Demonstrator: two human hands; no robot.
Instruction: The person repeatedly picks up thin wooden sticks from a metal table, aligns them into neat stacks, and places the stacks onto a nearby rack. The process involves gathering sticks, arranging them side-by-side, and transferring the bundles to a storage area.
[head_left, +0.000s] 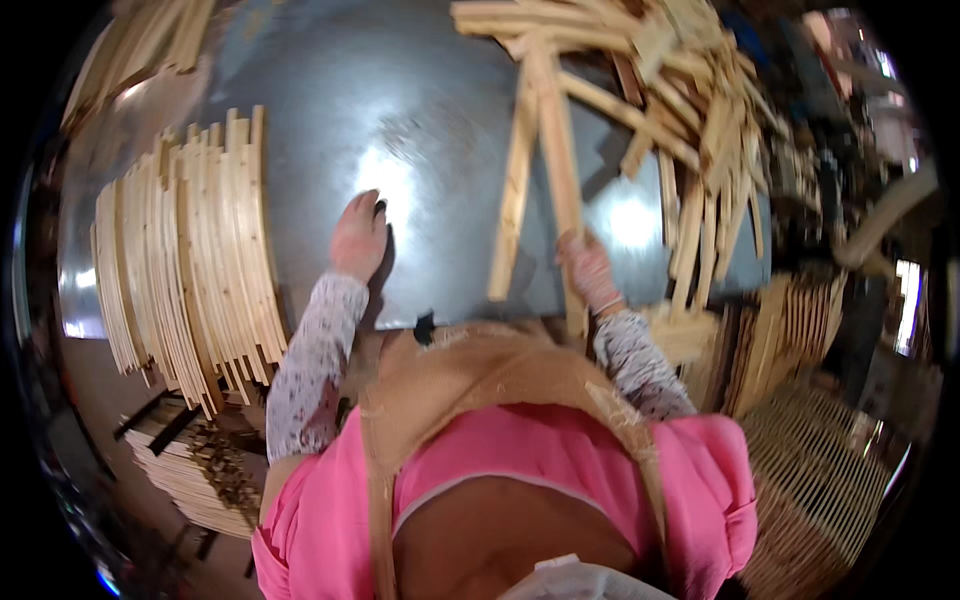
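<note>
My right hand point(590, 268) is closed around the near part of a long flat wooden strip point(555, 140). The strip runs away from me, its far end against the loose pile of strips point(690, 100) at the far right. Just left of it, another wooden strip point(513, 190) lies slanted on the metal tabletop point(440, 130). My left hand point(360, 238) is over the tabletop, left of the middle, with its fingers drawn together. A small dark spot shows between thumb and fingers; whether it is an object or shadow is unclear.
Wooden strips stand side by side in a neat stack point(190, 250) on the table's left. More strips point(145, 45) lie at the far left. Below the table, bundled wood point(190, 470) sits at left; a slatted stack point(820, 480) and upright boards point(780, 330) are at right.
</note>
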